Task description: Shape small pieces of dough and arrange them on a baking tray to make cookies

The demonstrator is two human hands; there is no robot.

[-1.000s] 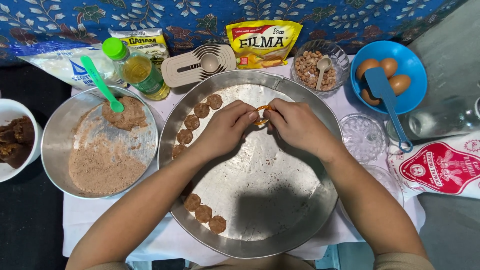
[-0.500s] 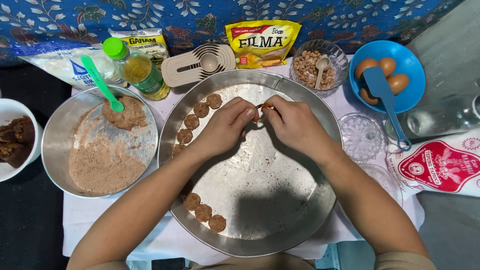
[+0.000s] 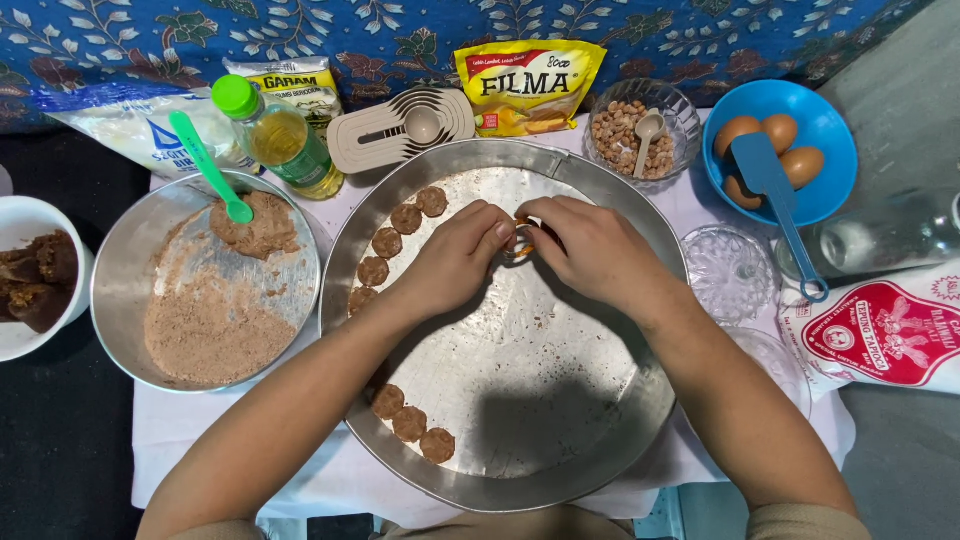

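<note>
At far left a white bowl (image 3: 25,215) of dark brown lumps is seen; next, a metal bowl (image 3: 125,290) of brown crumbly dough with a green spatula (image 3: 205,165) stuck in; behind, an oil bottle (image 3: 275,135). In the middle lies a wide round tray (image 3: 560,430), with small flat dough discs (image 3: 405,218) ranged along its left rim and three more (image 3: 410,423) near the bottom. Over the tray's upper middle the left hand (image 3: 450,255) and right hand (image 3: 590,250) meet; a small dough piece (image 3: 520,243) is pinched between their fingertips, both sets of fingers closed lightly on it. The piece is judged light, soft and crumbly, best held gently by its edges; hard pressure would likely crack it. To the right are a glass bowl of peanuts (image 3: 625,125) and a blue bowl of eggs (image 3: 820,130).
</note>
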